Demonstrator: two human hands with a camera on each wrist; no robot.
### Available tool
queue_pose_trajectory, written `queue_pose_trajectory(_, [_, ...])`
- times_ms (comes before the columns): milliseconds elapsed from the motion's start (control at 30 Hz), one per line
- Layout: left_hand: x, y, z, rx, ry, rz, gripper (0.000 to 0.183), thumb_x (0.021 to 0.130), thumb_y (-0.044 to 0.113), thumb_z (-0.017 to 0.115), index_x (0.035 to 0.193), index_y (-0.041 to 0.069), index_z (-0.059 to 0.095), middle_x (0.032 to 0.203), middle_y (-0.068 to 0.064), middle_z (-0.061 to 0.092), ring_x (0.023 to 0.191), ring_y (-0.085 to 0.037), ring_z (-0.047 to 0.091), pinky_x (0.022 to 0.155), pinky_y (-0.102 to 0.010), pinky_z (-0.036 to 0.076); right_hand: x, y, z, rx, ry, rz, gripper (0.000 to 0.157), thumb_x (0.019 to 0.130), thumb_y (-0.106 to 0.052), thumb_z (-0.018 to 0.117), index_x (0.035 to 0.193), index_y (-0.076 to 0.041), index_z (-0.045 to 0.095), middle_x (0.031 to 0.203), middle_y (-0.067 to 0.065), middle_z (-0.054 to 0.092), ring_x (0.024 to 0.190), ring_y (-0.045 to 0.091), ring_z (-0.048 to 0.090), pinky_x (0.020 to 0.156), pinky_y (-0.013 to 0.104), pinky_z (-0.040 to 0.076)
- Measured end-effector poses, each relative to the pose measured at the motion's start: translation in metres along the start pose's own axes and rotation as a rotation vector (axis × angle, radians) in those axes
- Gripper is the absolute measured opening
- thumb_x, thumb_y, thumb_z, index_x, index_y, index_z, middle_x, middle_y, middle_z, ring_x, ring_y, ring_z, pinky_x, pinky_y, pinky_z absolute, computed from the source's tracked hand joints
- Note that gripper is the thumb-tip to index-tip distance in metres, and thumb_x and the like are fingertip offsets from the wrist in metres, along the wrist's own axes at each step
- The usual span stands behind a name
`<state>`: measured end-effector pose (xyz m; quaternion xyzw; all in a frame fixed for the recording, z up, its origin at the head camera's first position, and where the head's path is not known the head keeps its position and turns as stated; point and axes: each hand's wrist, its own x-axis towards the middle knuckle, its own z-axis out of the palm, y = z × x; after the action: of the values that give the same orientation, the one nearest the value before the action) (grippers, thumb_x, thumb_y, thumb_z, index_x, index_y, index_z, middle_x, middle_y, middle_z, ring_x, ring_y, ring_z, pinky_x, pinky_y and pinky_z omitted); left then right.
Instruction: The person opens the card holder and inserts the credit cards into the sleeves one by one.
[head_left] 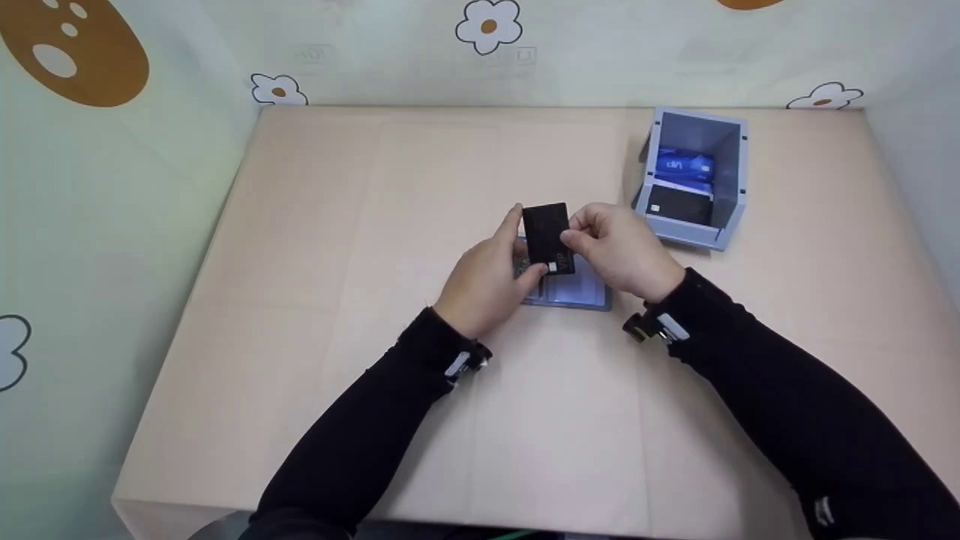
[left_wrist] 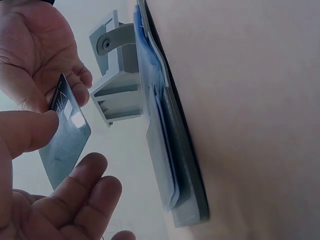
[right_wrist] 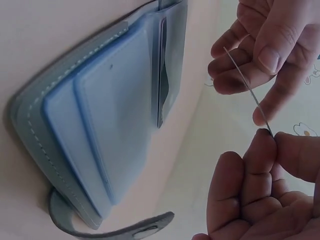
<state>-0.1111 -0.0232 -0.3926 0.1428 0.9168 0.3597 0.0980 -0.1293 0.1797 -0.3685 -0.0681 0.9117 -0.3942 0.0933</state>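
A black card [head_left: 547,236] with a small chip and "VIP" lettering is held tilted above an open blue wallet [head_left: 592,291]. My left hand [head_left: 486,277] grips the card between the thumb at its near edge and the fingers along its left side. At the card's right edge, my right hand [head_left: 622,247] pinches it between thumb and forefinger. From the right wrist, the card [right_wrist: 250,95] shows edge-on between both hands. The wallet [right_wrist: 117,110] lies on the table with stitched edges, layered pockets and a strap [right_wrist: 125,231] with a snap; a card sits in one pocket.
A grey-blue bin [head_left: 733,180] stands at the back right, holding a blue card [head_left: 684,163] and another black card [head_left: 679,204]. The cream-coloured table [head_left: 360,225] meets a flower-patterned wall [head_left: 390,67] at the back.
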Motion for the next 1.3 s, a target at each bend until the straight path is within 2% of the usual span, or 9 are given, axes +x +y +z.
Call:
queue_pose_trajectory(167, [0.001, -0.001, 0.001, -0.004, 0.021, -0.002, 0.084, 0.101, 0.029, 0.071, 0.167, 0.008, 0.024, 0.097, 0.005, 0.070, 0.083, -0.013, 0.064, 0.082, -0.033, 0.053, 0.000, 0.001, 0.003, 0.007, -0.006, 0.012, 0.014, 0.102, -0.014, 0.067, 0.093, -0.004, 0.071, 0.074, -0.003, 0.059, 0.068, 0.015, 0.050, 0.059, 0.026, 0.038])
queue_pose_trajectory(400, [0.001, -0.002, 0.000, -0.062, 0.052, 0.001, 0.072, 0.104, 0.023, 0.067, 0.165, 0.011, 0.031, 0.088, 0.004, 0.066, 0.074, -0.013, 0.060, 0.072, -0.029, 0.051, -0.001, 0.003, 0.001, 0.003, -0.029, 0.023, 0.013, 0.102, -0.014, 0.068, 0.096, -0.004, 0.073, 0.077, 0.000, 0.066, 0.071, 0.014, 0.055, 0.061, 0.025, 0.041])
queue_pose_trajectory(533, [0.002, -0.002, -0.001, -0.103, 0.058, -0.002, 0.067, 0.106, 0.021, 0.065, 0.165, 0.012, 0.034, 0.089, 0.002, 0.066, 0.073, -0.013, 0.060, 0.072, -0.029, 0.051, -0.001, 0.005, -0.001, -0.014, -0.056, 0.016, 0.013, 0.103, -0.013, 0.066, 0.106, -0.003, 0.075, 0.086, 0.007, 0.071, 0.076, 0.017, 0.059, 0.067, 0.027, 0.045])
queue_pose_trajectory(733, [0.003, -0.002, -0.004, -0.111, 0.039, -0.048, 0.068, 0.106, 0.020, 0.064, 0.166, 0.013, 0.032, 0.091, 0.002, 0.066, 0.074, -0.014, 0.060, 0.074, -0.030, 0.052, -0.003, 0.011, -0.007, -0.056, -0.075, 0.012, 0.025, 0.103, -0.014, 0.065, 0.123, 0.000, 0.072, 0.110, 0.017, 0.075, 0.101, 0.028, 0.068, 0.093, 0.043, 0.054])
queue_pose_trajectory(833, [0.003, -0.002, -0.005, -0.089, 0.038, -0.067, 0.069, 0.105, 0.020, 0.065, 0.166, 0.015, 0.033, 0.092, 0.002, 0.068, 0.075, -0.014, 0.062, 0.077, -0.030, 0.053, -0.005, 0.013, -0.011, -0.098, -0.084, 0.019, 0.031, 0.103, -0.016, 0.065, 0.129, 0.000, 0.069, 0.122, 0.018, 0.073, 0.113, 0.033, 0.067, 0.102, 0.050, 0.052])
queue_pose_trajectory(1000, [0.004, -0.004, -0.004, -0.011, 0.053, -0.053, 0.057, 0.105, 0.021, 0.065, 0.159, 0.013, 0.047, 0.098, 0.002, 0.074, 0.079, -0.014, 0.066, 0.081, -0.032, 0.055, -0.010, 0.015, -0.017, -0.179, -0.091, 0.031, 0.040, 0.103, -0.020, 0.066, 0.138, -0.001, 0.065, 0.138, 0.019, 0.068, 0.128, 0.037, 0.062, 0.110, 0.055, 0.048])
queue_pose_trajectory(1300, [0.005, -0.007, -0.002, 0.042, 0.044, -0.066, 0.052, 0.106, 0.022, 0.065, 0.155, 0.009, 0.052, 0.098, 0.003, 0.072, 0.082, -0.013, 0.066, 0.082, -0.031, 0.056, -0.017, 0.018, -0.018, -0.261, -0.080, 0.038, 0.046, 0.103, -0.023, 0.067, 0.142, -0.001, 0.061, 0.146, 0.022, 0.061, 0.137, 0.038, 0.057, 0.117, 0.056, 0.042])
